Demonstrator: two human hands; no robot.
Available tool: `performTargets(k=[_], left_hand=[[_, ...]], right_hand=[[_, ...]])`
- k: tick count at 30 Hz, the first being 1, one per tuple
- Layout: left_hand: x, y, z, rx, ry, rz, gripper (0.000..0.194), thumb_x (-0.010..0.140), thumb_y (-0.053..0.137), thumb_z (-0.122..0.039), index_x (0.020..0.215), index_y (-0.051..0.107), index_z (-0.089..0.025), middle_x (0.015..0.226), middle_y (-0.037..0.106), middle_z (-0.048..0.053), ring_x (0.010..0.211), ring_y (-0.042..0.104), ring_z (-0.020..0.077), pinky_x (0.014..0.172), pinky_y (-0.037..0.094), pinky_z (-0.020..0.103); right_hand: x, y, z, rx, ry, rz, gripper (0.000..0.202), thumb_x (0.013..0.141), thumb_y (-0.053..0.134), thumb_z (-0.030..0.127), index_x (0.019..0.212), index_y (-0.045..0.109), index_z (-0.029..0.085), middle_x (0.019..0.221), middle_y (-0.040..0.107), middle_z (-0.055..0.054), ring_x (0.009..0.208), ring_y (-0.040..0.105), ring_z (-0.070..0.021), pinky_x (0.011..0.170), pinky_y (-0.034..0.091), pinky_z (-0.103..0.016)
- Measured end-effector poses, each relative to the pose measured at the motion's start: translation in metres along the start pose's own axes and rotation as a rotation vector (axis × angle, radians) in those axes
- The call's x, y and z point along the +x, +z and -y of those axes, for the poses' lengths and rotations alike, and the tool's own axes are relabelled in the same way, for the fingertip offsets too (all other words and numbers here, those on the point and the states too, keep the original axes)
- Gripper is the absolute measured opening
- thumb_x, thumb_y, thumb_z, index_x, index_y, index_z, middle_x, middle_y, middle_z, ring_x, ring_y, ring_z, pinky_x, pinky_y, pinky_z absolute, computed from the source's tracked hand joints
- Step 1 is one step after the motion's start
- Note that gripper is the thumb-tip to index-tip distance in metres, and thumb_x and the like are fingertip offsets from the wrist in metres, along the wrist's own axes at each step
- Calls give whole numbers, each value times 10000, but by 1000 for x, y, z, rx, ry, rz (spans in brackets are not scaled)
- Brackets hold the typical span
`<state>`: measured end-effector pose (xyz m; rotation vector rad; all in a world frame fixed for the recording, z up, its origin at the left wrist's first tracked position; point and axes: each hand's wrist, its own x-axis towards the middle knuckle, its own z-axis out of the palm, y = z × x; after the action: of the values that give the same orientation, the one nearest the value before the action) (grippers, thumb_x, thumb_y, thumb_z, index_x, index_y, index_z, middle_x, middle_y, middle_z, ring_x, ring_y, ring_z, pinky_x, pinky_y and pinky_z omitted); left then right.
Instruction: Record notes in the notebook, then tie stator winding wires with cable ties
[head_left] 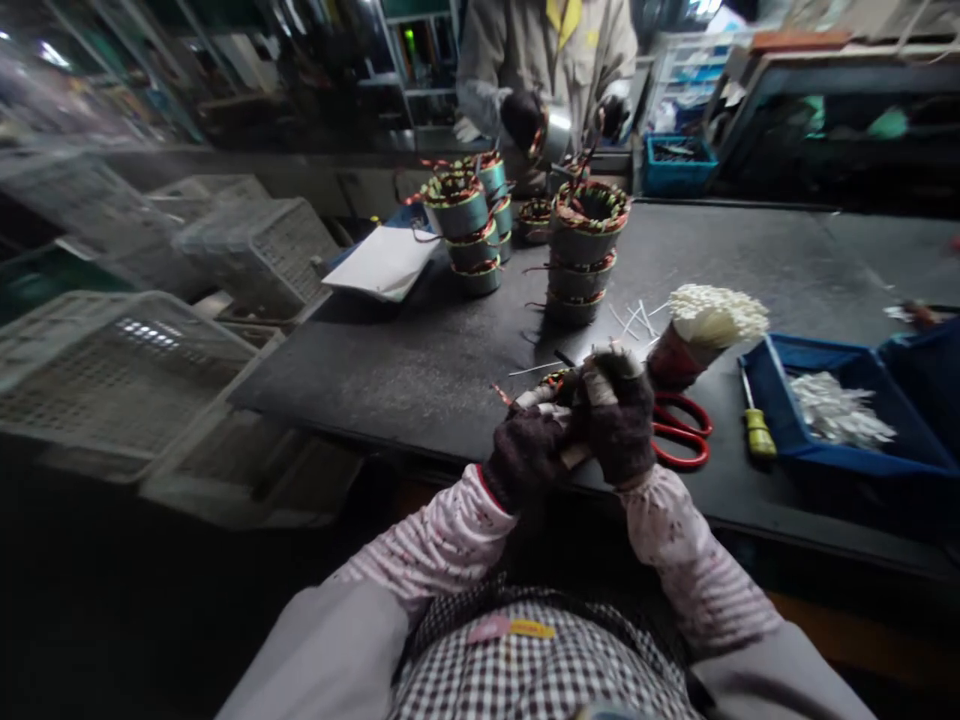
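Note:
At the table's near edge, a motor stator [553, 379] with orange and green windings is mostly hidden by my gloved hands. My left hand [529, 447] wraps round its left side, fingers closed. My right hand [619, 415] curls over its right side; its fingertips are partly blurred. A reddish wire end sticks out to the left of the stator. Just right of my right hand lie red-handled scissors [682, 430]. Behind them a dark red cup [675, 357] holds a thick bundle of white ties [718, 312]. Several loose white ties [636, 320] lie on the table [390, 370].
Stacked stators stand in a left pile [472, 240] and a right pile [585, 250]. A blue bin [847, 420] with white pieces and a yellow-handled screwdriver [759, 435] are right. Papers [386, 262] and plastic crates [112, 370] are left. A co-worker [555, 60] handles a stator opposite.

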<state>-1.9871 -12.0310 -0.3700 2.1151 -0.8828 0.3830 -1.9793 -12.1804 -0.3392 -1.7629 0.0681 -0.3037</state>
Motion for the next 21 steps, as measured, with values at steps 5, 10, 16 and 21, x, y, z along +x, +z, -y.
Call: performTargets(k=[5,10,16,21], left_hand=[[2,-7,-6,-26,-164,-49,139,962,757,-370,936,811,-244,825,790,-5,890,767,218,1174,497,497],[4,23,-17,192,-132,-199,161,983,750,-363,927,805,-222,781,758,13,855,750,227,1163,527,505],[1,14,-17,289,6,-69,427,1024,695,-286,1422,672,-131,1282,779,120,1307,694,265,1264,472,481],[21,-30,24,230,276,271,278,1046,703,-374,1268,780,-225,1247,800,54,1339,677,272,1325,363,559]], right_hand=[[17,-79,-22,120,137,-345,360,999,608,524,1049,660,171,873,704,-60,639,652,-154,603,554,-292],[70,-124,-63,-50,227,-597,208,824,788,170,938,616,148,874,669,-22,735,627,-123,787,545,-297],[73,-115,-70,-18,113,-718,148,949,661,236,1020,706,114,884,687,-58,731,627,-140,770,538,-337],[12,-134,-64,-71,-121,-681,409,928,728,594,985,612,206,1117,693,-158,929,730,-278,684,624,-478]])
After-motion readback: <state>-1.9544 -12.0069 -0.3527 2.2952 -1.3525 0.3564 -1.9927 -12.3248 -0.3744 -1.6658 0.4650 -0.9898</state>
